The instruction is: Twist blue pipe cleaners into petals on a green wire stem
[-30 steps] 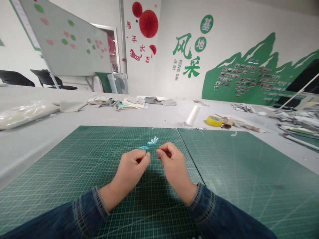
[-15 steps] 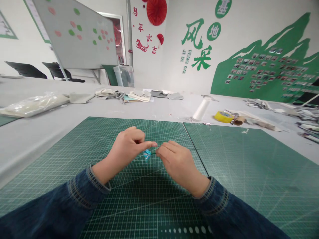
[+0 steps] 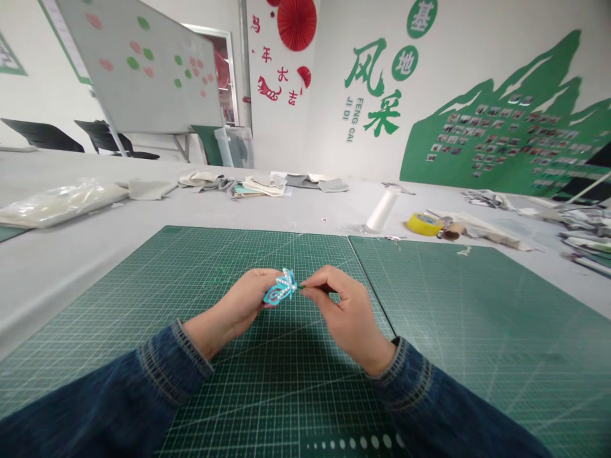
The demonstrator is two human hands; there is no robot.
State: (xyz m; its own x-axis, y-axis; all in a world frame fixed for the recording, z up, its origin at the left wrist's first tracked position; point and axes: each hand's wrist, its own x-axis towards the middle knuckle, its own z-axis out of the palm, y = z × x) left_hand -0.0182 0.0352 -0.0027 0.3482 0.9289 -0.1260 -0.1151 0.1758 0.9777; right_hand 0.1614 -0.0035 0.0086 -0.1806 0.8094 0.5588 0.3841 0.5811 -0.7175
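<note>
A small blue ornament [image 3: 280,289] with white beads and a curled petal shape is held above the green cutting mat [image 3: 267,394]. My left hand [image 3: 245,299] is closed on it from the left, its fingers partly hidden behind the ornament. From the right, my right hand [image 3: 344,312] pinches the thin dark green stem [image 3: 300,287] at the ornament's right end. The fingertips of the two hands are a short gap apart.
A second green mat [image 3: 477,318] adjoins on the right. Behind the mats are a white roll [image 3: 383,210], yellow tape [image 3: 424,224], a brown cardboard tube [image 3: 453,231] and fabric scraps [image 3: 262,184]. A plastic-wrapped bundle [image 3: 67,202] lies at left.
The ornament has turned so that its beaded, petalled side shows. My left hand has shifted down and rotated round it, and my right fingers now pinch the stem with the thumb visible.
</note>
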